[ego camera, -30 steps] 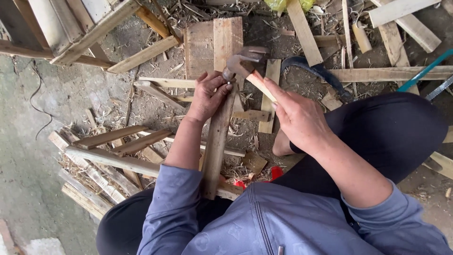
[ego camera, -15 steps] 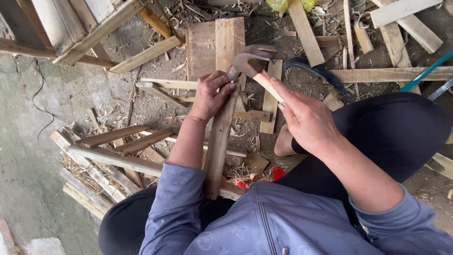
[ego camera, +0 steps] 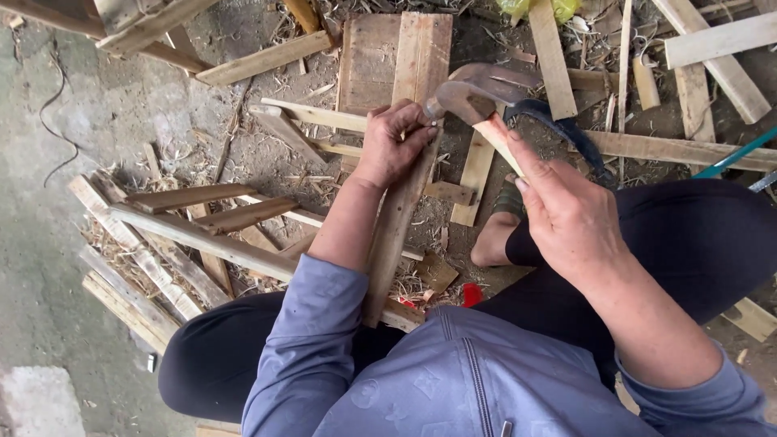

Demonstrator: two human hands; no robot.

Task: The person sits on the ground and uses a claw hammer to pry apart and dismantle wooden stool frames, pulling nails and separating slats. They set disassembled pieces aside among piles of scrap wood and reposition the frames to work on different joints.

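On a dirt floor (ego camera: 162, 121) littered with scrap wood, the left hand (ego camera: 392, 144) clamps a long plank (ego camera: 396, 218) steady while the right hand (ego camera: 566, 218) grips a claw hammer (ego camera: 469, 101) above it.

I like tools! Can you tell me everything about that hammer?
The hammer has a dull grey metal head with a curved claw and a pale wooden handle. The right hand grips the handle, holding the head tilted just above the long wooden slat that the left hand steadies; the head nearly touches those fingers.
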